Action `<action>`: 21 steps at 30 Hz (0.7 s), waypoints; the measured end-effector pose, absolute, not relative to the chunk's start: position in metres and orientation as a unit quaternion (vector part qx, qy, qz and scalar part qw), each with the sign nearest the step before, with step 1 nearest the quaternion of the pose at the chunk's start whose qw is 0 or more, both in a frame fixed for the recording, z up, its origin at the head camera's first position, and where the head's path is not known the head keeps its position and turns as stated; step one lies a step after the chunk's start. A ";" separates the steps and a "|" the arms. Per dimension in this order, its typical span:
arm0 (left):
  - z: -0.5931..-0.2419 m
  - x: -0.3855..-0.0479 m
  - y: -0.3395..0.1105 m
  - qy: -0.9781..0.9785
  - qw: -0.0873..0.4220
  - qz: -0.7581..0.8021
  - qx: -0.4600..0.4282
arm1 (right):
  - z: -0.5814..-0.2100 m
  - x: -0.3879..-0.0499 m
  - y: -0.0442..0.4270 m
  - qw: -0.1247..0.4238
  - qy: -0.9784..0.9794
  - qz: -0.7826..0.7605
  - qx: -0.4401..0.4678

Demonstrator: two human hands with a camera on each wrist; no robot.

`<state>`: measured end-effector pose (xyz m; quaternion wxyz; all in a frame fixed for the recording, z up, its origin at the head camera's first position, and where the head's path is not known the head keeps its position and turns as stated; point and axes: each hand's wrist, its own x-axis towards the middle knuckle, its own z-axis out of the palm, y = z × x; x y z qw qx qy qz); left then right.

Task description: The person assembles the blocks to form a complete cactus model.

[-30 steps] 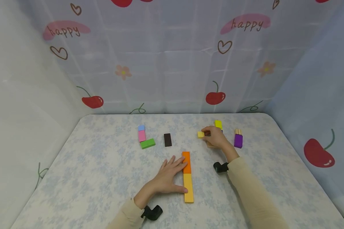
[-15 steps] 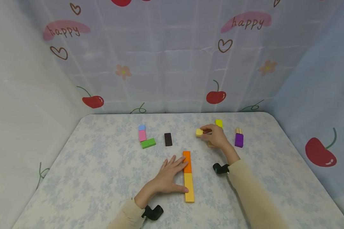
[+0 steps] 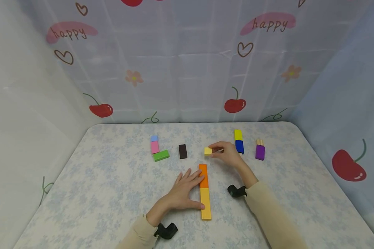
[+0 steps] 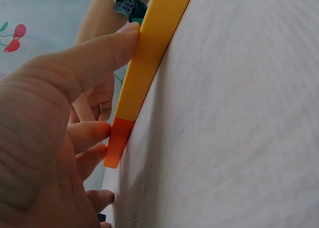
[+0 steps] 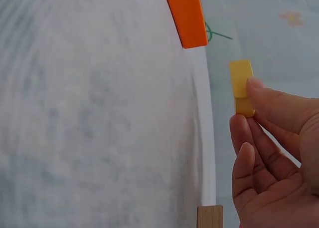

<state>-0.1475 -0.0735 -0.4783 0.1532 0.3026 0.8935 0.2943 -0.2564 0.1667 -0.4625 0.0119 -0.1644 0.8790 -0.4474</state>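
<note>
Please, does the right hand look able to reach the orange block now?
Probably yes: nothing visible separates the right hand from the orange block, though that hand pinches a small yellow block.

We are seeing soft light in the head view, sheen streaking the curtain [image 3: 187, 65] at twelve o'clock, and dimmer wrist views.

Bars [image 3: 205, 194] end-to-end on table [image 3: 106, 186] | block [image 3: 207, 151] between right fingers [image 5: 242, 130], behind bars

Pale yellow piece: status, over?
Right grip pinches pale yellow piece. Left grip touches orange block and amber block. Nothing visible between pale yellow piece and orange block.
</note>
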 end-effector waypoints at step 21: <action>-0.479 -0.148 -0.074 0.889 0.162 0.305 0.302 | -0.476 -0.247 0.152 0.061 0.870 -0.451 -0.189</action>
